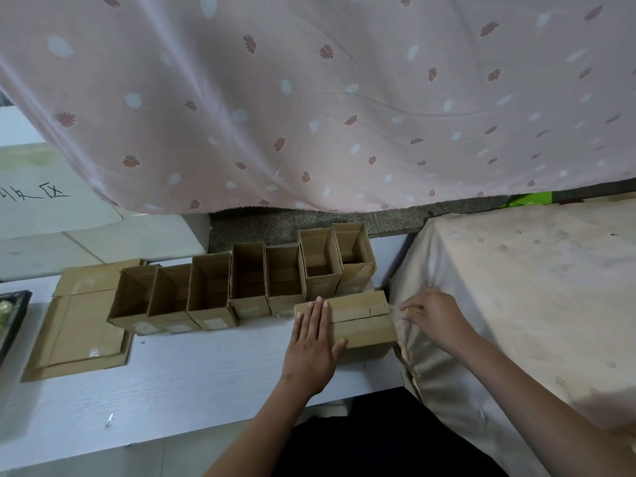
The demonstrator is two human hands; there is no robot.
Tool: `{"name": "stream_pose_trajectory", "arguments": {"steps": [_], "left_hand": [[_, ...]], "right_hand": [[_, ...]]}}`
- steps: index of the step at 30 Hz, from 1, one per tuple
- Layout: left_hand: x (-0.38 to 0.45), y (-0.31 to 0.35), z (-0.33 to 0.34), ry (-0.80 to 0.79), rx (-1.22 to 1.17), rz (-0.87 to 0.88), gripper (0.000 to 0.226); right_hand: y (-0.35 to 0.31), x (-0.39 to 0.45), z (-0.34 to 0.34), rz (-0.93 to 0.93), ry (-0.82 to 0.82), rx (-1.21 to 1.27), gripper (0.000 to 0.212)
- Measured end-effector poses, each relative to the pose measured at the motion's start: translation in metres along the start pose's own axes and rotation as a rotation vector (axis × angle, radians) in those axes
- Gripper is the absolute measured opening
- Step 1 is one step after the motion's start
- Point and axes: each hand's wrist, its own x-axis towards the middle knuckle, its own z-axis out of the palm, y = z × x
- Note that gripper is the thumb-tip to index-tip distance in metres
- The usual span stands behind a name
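At the far left edge of the white table (172, 390) sits a black tray (13, 321), cut off by the frame; beyond it lies a sheet of paper (44, 197) with handwritten characters; just right of the tray, a stack of flattened cardboard (79, 339) lies flat. Touching the stack's right side, seven open boxes (213, 287) stand upright, side by side, their mouths up; the row steps away from the person toward the right, and the last two stand farthest back. Behind everything hangs a pink curtain (309, 98) printed with leaves and pale dots.

Right of the row's middle and nearer the person, the closed box (361, 325) lies on its side on the table, just in front of the last three open boxes; its flaps meet in a seam along its top. The left hand (313, 346) rests flat on the box's left end, fingers straight and together, thumb against the near edge; its grip is spread and clasps nothing, only pressing down. The right hand (433, 315) is at the box's right end; its grip is closed, fingers curled and thumb pinching a strip of clear tape (395, 313) that is blurred. Beside that hand, a beige cloth (516, 287) drapes something bulky, touching the box's right end.
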Motion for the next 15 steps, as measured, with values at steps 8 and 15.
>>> {"name": "stream_pose_trajectory", "arguments": {"steps": [8, 15], "left_hand": [[0.001, 0.002, -0.019, -0.059, 0.033, -0.005, 0.118], [0.014, 0.023, -0.047, 0.086, -0.276, 0.136, 0.128]], "right_hand": [[-0.036, -0.015, 0.006, 0.013, -0.196, 0.179, 0.026], [-0.069, -0.017, 0.005, -0.276, -0.137, 0.273, 0.035]]}}
